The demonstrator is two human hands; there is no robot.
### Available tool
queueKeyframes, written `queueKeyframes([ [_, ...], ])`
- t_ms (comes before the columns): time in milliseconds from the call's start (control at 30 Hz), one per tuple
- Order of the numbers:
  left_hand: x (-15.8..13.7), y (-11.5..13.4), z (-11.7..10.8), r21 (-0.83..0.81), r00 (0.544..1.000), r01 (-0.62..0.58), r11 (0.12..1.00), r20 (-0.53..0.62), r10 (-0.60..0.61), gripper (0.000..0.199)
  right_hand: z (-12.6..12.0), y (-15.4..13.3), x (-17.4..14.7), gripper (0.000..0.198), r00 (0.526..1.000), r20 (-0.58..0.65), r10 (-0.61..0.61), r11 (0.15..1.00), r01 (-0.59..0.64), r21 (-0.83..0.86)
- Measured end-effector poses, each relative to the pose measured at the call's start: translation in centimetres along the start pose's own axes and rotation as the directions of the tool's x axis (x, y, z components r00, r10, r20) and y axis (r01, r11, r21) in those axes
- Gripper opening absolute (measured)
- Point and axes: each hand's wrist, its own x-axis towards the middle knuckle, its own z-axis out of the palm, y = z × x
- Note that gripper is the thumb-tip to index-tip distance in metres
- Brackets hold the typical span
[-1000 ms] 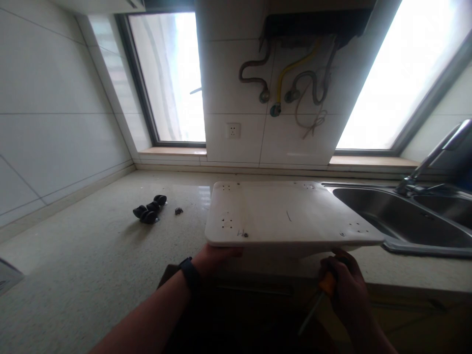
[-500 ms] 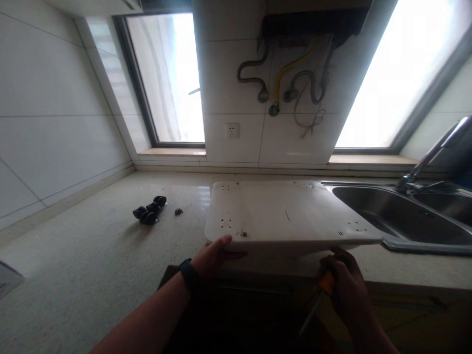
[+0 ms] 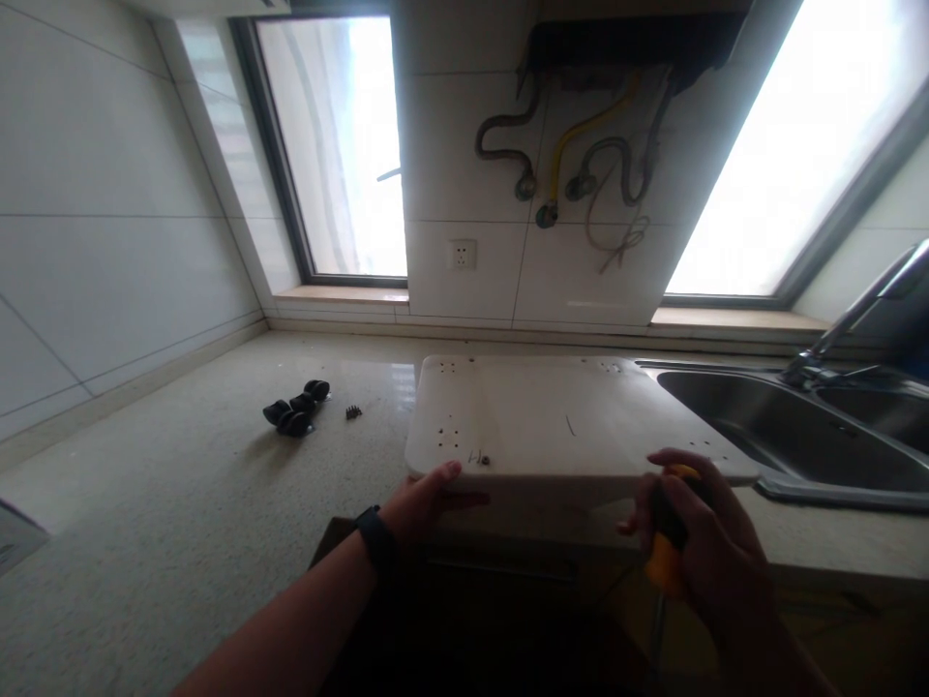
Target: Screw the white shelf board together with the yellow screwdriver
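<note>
A white rectangular panel [image 3: 537,416] with rounded corners and groups of small holes lies flat on the counter, its near edge over the front. My left hand [image 3: 435,496] grips that near edge at the left corner, thumb on top and fingers beneath. In my right hand [image 3: 715,547] is a screwdriver [image 3: 664,566] with an orange and black handle, its shaft pointing down. That hand is at the panel's near right edge; whether it touches the panel I cannot tell. Black casters [image 3: 294,411] lie to the left, beside a small cluster of screws [image 3: 353,412].
A steel sink [image 3: 755,426] with a faucet [image 3: 834,329] adjoins the panel on the right. Behind, the tiled wall carries a socket [image 3: 462,255] and hanging hoses [image 3: 558,145]. A white box corner [image 3: 21,537] shows at the far left of the speckled counter [image 3: 181,503].
My right hand has risen with the screwdriver, from below the panel's near edge to beside and partly above it. My left hand keeps its place on the panel.
</note>
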Motion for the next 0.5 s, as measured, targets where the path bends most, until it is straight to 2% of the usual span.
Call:
queueKeyframes([
  [100,0.0,-0.1,-0.2,-0.004,1.000,0.005,1.000,0.012,-0.005,0.057,2.1,-3.0,1.8,0.048,0.971,0.240,0.018,0.978,0.033,-0.206],
  [167,-0.1,0.1,-0.2,0.003,0.999,0.019,1.000,0.033,-0.019,0.056,4.0,-4.5,2.9,0.035,0.909,0.416,0.030,0.920,0.137,-0.366],
  [233,-0.2,0.3,-0.1,0.017,0.998,0.033,0.999,0.052,-0.034,0.056,6.2,-5.5,3.9,0.020,0.848,0.530,0.005,0.763,0.339,-0.550],
  [300,-0.4,0.5,0.1,0.022,0.998,0.019,1.000,0.056,-0.021,0.057,8.2,-5.9,4.6,0.015,0.750,0.656,0.086,0.619,0.475,-0.625],
  [400,-0.3,0.5,0.1,0.042,0.999,-0.003,0.999,0.052,0.001,0.064,10.2,-5.6,5.2,0.023,0.694,0.697,0.184,0.464,0.564,-0.684],
  [467,-0.1,0.4,-0.1,0.077,0.999,0.005,0.997,0.052,-0.010,0.068,10.5,-5.3,5.1,0.026,0.696,0.687,0.208,0.417,0.572,-0.706],
  [500,0.0,0.3,-0.2,0.091,0.998,0.011,0.996,0.055,-0.016,0.069,10.4,-5.3,4.9,0.026,0.704,0.676,0.218,0.420,0.558,-0.716],
])
